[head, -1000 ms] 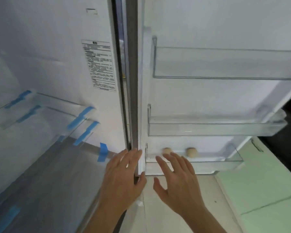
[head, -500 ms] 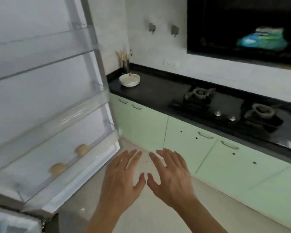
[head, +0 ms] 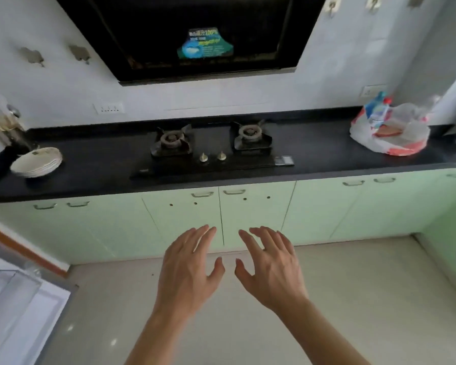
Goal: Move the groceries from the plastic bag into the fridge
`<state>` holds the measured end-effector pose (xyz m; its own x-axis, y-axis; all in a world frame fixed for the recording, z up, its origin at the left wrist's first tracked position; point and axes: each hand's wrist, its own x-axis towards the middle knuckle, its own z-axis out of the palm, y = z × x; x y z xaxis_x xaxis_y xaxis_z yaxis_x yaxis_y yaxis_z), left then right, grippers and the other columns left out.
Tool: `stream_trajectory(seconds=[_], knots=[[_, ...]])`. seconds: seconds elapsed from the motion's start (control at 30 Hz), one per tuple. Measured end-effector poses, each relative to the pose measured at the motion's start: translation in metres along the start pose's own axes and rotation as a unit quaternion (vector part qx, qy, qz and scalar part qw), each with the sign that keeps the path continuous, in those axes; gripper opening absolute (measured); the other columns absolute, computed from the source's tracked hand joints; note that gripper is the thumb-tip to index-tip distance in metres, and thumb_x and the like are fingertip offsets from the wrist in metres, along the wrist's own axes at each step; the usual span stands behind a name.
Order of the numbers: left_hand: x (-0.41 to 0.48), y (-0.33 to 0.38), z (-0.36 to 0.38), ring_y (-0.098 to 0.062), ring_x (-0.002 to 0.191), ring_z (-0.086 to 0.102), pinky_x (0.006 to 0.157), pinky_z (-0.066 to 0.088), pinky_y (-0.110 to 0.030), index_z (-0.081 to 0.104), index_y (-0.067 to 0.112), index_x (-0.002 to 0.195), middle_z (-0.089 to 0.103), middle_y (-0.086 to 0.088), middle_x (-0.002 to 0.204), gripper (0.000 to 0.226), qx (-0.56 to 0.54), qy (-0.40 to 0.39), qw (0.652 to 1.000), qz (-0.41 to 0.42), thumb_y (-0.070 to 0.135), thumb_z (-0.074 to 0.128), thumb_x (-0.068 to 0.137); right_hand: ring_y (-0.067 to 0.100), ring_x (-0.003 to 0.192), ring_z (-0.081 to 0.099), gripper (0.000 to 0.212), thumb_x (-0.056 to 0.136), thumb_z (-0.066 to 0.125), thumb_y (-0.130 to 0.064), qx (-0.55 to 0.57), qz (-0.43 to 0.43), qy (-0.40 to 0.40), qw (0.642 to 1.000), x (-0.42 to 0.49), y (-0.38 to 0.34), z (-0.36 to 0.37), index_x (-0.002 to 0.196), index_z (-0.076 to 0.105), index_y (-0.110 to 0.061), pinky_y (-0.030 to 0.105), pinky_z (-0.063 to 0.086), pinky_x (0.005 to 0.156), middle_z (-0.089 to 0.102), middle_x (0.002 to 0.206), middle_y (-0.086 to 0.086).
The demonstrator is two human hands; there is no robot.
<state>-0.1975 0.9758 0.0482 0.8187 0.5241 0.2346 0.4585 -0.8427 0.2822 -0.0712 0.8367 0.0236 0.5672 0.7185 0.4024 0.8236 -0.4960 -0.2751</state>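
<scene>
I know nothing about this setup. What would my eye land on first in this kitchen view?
Two bare hands fill the foreground, the left hand and the right hand, both spread open and empty above the pale floor. Behind them a black countertop crosses the view with a two-burner gas hob at its middle. At its far right sits the bulging plastic bag of groceries, and at its left a stack of white plates.

Black countertop (head: 313,151); mint-green cabinets (head: 116,227); white plastic bag (head: 390,133) (red print).
</scene>
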Motion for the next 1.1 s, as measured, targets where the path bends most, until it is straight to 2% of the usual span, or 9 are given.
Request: stream_trajectory(seconds=[0.2, 0.4, 0.57, 0.87, 1.1], knots=[[0.041, 0.045, 0.035, -0.017, 0.137, 0.045, 0.113, 0.035, -0.035, 0.046, 0.026, 0.144, 0.051, 0.007, 0.147, 0.060, -0.040, -0.055, 0.991, 0.116, 0.047, 0.049, 0.088, 0.025, 0.116, 0.062, 0.052, 0.086, 0.058, -0.049, -0.065, 0.136, 0.018, 0.988, -0.016, 0.052, -0.027, 0.130, 0.061, -0.020, 0.044, 0.051, 0.099, 0.067, 0.124, 0.003], [0.073, 0.069, 0.060, -0.020, 0.135, 0.045, 0.109, 0.042, -0.041, 0.048, 0.023, 0.142, 0.052, 0.005, 0.146, 0.063, -0.073, -0.099, 0.971, 0.207, 0.050, 0.034, 0.088, 0.027, 0.118, 0.061, 0.058, 0.088, 0.050, -0.053, -0.126, 0.243, 0.007, 0.962, -0.032, 0.076, -0.048, 0.135, 0.058, -0.020, 0.045, 0.050, 0.101, 0.065, 0.129, 0.005], [0.085, 0.098, 0.074, -0.021, 0.132, 0.047, 0.106, 0.044, -0.043, 0.050, 0.021, 0.140, 0.055, 0.003, 0.142, 0.061, -0.098, -0.120, 0.950, 0.270, 0.047, 0.038, 0.086, 0.028, 0.118, 0.060, 0.058, 0.088, 0.049, -0.054, -0.146, 0.311, 0.019, 0.939, -0.055, 0.090, -0.061, 0.135, 0.058, -0.020, 0.047, 0.049, 0.101, 0.063, 0.130, 0.007], [0.100, 0.163, 0.099, -0.019, 0.129, 0.049, 0.102, 0.046, -0.043, 0.052, 0.020, 0.139, 0.056, 0.003, 0.141, 0.059, -0.105, -0.137, 0.926, 0.336, 0.046, 0.041, 0.086, 0.027, 0.118, 0.059, 0.056, 0.086, 0.052, -0.052, -0.149, 0.382, 0.044, 0.911, -0.077, 0.134, -0.075, 0.134, 0.058, -0.023, 0.046, 0.046, 0.103, 0.063, 0.130, 0.005], [0.128, 0.244, 0.132, -0.018, 0.131, 0.047, 0.104, 0.044, -0.041, 0.050, 0.022, 0.141, 0.054, 0.004, 0.143, 0.061, -0.089, -0.140, 0.920, 0.356, 0.048, 0.038, 0.087, 0.030, 0.124, 0.056, 0.057, 0.087, 0.051, -0.051, -0.157, 0.390, 0.062, 0.905, -0.082, 0.216, -0.099, 0.135, 0.057, -0.021, 0.048, 0.043, 0.107, 0.062, 0.132, 0.006]])
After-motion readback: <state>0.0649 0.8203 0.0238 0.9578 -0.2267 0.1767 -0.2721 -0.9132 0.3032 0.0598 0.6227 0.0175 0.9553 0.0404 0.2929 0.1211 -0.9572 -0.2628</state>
